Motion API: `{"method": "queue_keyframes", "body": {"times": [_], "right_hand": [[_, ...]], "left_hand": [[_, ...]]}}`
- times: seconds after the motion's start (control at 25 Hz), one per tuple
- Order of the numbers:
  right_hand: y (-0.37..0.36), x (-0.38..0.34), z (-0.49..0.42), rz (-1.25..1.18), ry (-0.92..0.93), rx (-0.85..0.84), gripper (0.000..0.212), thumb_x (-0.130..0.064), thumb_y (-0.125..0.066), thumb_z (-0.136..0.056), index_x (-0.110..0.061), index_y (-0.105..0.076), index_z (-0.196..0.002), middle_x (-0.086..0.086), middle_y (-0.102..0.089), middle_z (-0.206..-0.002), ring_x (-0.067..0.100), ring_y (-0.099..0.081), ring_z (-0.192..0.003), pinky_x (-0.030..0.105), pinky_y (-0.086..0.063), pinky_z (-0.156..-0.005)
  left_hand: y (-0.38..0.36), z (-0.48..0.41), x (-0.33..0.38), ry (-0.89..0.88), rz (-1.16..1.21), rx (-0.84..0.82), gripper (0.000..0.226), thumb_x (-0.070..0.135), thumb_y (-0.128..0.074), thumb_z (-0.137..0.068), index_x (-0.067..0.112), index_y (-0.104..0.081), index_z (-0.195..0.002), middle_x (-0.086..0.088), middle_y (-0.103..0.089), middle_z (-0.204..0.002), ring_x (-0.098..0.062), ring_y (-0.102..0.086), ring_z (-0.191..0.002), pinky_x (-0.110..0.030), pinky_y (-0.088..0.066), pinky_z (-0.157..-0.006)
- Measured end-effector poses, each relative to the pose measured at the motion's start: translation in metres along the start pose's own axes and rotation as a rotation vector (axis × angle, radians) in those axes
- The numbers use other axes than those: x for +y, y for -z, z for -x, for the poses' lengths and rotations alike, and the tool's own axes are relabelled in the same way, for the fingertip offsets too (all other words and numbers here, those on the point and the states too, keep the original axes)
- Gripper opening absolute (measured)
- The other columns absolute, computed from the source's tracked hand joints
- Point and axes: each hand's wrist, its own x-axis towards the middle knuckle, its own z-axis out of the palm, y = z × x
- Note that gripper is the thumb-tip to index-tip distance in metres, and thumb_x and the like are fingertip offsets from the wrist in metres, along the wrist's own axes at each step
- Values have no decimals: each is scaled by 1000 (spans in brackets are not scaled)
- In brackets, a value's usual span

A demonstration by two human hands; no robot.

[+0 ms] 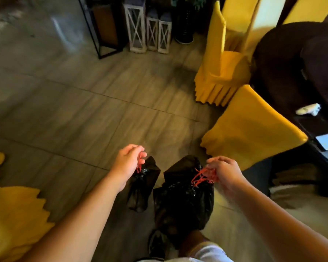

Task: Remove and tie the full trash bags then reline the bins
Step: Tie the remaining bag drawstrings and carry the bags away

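Observation:
Two black trash bags hang over the tiled floor in front of me. My left hand [129, 161] grips the red drawstring of the smaller bag [142, 188], which dangles below it. My right hand [223, 172] grips the red drawstrings [203, 177] of the larger, fuller bag [186, 197]. Both bags are cinched at the top. No bin shows in this view.
Yellow-covered chairs stand at right [252, 127] and further back [222, 72], beside a dark round table [284, 59]. More yellow fabric [13, 218] lies at lower left. White lantern boxes [151, 33] and a black metal frame [100, 35] stand at the back. My shoe [157, 244] is below the bags.

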Motion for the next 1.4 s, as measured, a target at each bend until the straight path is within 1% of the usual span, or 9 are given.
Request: {"method": "queue_keyframes", "body": {"times": [0.12,0.28,0.52,0.68,0.8,0.92,1.04,1.2,1.4], "right_hand": [[-45,-34,-45,-9,-12,-76,15,-3,-70,-65,-12,-77,-75,15,-72,-75,36,-73,-71,40,-58,-67],[-110,-82,-118,20,-44,-179,12,-3,-70,-71,-11,-78,-75,18,-71,-76,35,-73,-71,36,-58,-61],[-205,-163,-212,184,-99,-403,11,-11,-71,-80,-16,-80,-78,17,-77,-80,31,-77,-73,33,-60,-65],[-278,-226,-257,263,-86,-458,18,-2,-69,-85,-12,-79,-74,17,-75,-76,30,-75,-67,33,-59,-63],[-339,-263,-284,312,-59,-484,20,2,-68,-89,-8,-79,-75,16,-76,-77,28,-74,-65,31,-59,-58],[-410,-296,-310,348,4,-464,14,7,-68,-87,-2,-77,-80,16,-75,-75,29,-74,-62,31,-58,-57],[-476,-323,-331,385,38,-433,12,8,-66,-88,1,-75,-85,16,-72,-70,28,-72,-59,29,-56,-52],[-572,-359,-352,467,45,-365,11,6,-66,-92,1,-75,-94,19,-74,-76,29,-70,-61,30,-52,-59],[-691,-405,-364,475,75,-409,5,4,-69,-92,0,-73,-92,17,-74,-71,21,-70,-51,23,-53,-45]], "left_hand": [[27,-36,15,21,10,114,19,25,-58,-103,17,-74,-96,-9,-80,-97,-13,-67,-70,-33,-50,-74],[50,-106,40,55,58,269,35,41,-52,-107,18,-76,-99,-3,-81,-92,-11,-72,-69,-32,-52,-72],[84,-198,99,57,132,537,49,48,-46,-108,12,-76,-92,-9,-80,-86,-32,-75,-89,-49,-57,-90],[121,-238,146,35,247,649,46,42,-49,-109,5,-73,-95,-17,-77,-87,-27,-71,-76,-35,-56,-72],[157,-265,169,37,369,686,34,23,-52,-109,-2,-69,-94,-19,-70,-82,-22,-64,-69,-28,-53,-64],[199,-302,188,52,468,690,24,1,-50,-105,-2,-66,-88,-22,-63,-82,-24,-58,-65,-30,-48,-64],[241,-347,205,65,553,669,33,12,-46,-110,-8,-65,-93,-26,-61,-84,-28,-56,-63,-33,-49,-61],[314,-407,236,116,596,599,47,28,-40,-113,-8,-66,-99,-24,-62,-86,-27,-56,-62,-21,-51,-47],[408,-462,279,129,566,573,42,30,-42,-113,-4,-67,-115,-28,-67,-109,-34,-63,-83,-30,-57,-67]]}}
